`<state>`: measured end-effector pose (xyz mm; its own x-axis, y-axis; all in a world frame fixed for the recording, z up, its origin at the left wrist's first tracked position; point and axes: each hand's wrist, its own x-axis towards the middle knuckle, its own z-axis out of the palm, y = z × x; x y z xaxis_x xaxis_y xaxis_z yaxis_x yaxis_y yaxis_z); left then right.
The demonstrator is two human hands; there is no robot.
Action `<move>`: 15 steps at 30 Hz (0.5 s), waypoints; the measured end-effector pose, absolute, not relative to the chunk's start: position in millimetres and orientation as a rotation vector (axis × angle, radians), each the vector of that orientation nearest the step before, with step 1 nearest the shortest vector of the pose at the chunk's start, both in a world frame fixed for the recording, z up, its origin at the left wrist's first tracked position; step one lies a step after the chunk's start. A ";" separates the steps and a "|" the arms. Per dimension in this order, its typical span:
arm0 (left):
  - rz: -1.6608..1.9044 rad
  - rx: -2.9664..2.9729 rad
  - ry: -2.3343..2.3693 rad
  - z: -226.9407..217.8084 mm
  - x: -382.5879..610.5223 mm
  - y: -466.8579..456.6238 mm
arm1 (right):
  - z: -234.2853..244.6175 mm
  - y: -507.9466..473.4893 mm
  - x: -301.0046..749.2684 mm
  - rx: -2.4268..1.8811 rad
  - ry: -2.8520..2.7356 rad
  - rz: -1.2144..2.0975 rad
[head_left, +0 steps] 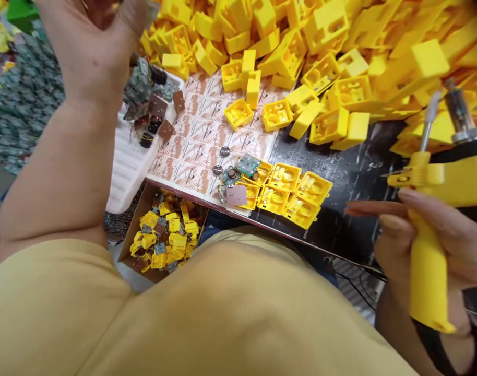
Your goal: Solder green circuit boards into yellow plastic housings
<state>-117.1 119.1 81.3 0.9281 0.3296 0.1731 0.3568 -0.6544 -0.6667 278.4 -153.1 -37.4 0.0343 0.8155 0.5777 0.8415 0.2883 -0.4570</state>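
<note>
My right hand (430, 235) is wrapped round the handle of a yellow pistol-shaped soldering gun (428, 266), which has a thin metal tube at its front and a black cord below. My left hand (99, 36) is raised at the top left, its fingertips cut off by the frame, so what it holds, if anything, cannot be seen. Between the hands, a block of open yellow plastic housings (285, 177) lies at the table edge. A green circuit board (248, 165) and a pinkish square board (237, 195) rest on its left end, with wires. Two small round black parts (225, 151) lie nearby.
Yellow housings (238, 21) are heaped along the back. A white foam tray (124, 177) with boards and wired parts stands left, beside a large pile of grey-green pieces (19, 99). Below the edge is a cardboard box (131, 250) of yellow housings and boards.
</note>
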 end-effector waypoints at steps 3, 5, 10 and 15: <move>-1.105 -2.783 -0.883 76.0 -77.5 113.9 | -25.3 -137.4 258.8 -1.383 -1.674 -0.002; -1.212 -3.221 -0.946 63.5 -44.7 97.6 | -16.5 -126.7 246.2 -1.360 -1.678 0.079; -0.632 -3.763 -0.954 32.8 26.1 50.2 | -12.5 -105.6 227.2 -1.285 -1.654 0.381; -0.837 -3.934 -1.056 20.1 35.2 34.6 | -19.1 -98.5 220.6 -1.277 -1.587 0.379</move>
